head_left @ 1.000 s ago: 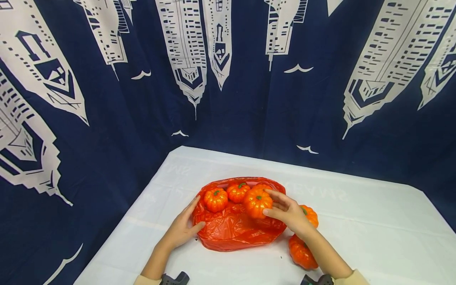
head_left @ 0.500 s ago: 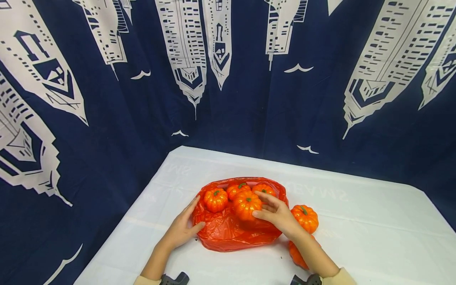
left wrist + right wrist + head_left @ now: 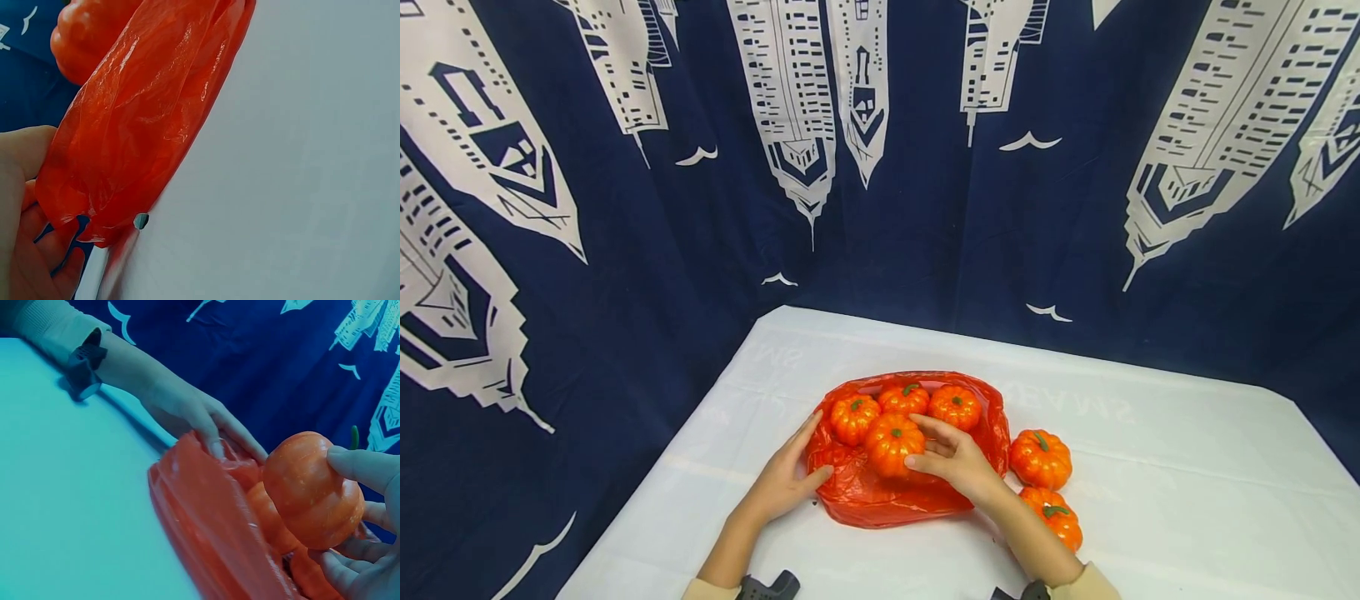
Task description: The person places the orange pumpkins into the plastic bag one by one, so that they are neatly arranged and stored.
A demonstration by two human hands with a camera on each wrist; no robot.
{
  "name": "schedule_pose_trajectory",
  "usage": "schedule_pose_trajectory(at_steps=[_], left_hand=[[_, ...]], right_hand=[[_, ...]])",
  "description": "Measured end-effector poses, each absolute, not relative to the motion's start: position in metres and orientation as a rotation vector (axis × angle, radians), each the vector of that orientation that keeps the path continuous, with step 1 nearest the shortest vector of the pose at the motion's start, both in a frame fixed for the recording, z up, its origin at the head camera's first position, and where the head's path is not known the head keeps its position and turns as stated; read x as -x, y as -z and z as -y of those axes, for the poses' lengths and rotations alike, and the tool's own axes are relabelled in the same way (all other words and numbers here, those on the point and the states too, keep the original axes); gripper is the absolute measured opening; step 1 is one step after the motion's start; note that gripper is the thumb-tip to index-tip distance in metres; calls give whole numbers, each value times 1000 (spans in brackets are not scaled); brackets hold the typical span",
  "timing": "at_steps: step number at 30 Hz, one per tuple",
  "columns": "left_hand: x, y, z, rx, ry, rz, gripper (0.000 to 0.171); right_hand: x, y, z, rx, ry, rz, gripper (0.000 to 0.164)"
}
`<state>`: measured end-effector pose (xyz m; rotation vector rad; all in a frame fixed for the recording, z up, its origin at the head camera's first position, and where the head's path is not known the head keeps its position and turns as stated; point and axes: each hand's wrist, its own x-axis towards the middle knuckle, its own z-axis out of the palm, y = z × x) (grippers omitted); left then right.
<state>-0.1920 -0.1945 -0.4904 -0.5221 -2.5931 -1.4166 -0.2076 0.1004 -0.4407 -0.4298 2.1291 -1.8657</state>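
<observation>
A red plastic bag lies with its mouth spread on the white table. My left hand holds the bag's left rim between thumb and fingers; in the left wrist view the thin plastic passes between them. Above the bag's opening, my right hand grips a small orange toy pumpkin from its right side, stem up. That pumpkin shows clear of the bag in the right wrist view. Three more pumpkins sit in the bag: left, middle and right.
Two toy pumpkins rest on the table to the right of the bag, a back one and a front one partly behind my right forearm. White cloth covers the table. A dark blue curtain with white building prints hangs behind.
My right hand has moved left with the pumpkin across the bag's opening, uncovering the right pumpkin inside and the two on the table. My left hand has stayed at the rim.
</observation>
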Motion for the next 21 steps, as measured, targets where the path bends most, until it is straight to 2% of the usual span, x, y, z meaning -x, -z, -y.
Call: schedule_pose_trajectory(at_steps=[21], left_hand=[[193, 491, 194, 508, 1401, 2605, 80]], right_hand=[[201, 468, -68, 434, 1930, -2032, 64]])
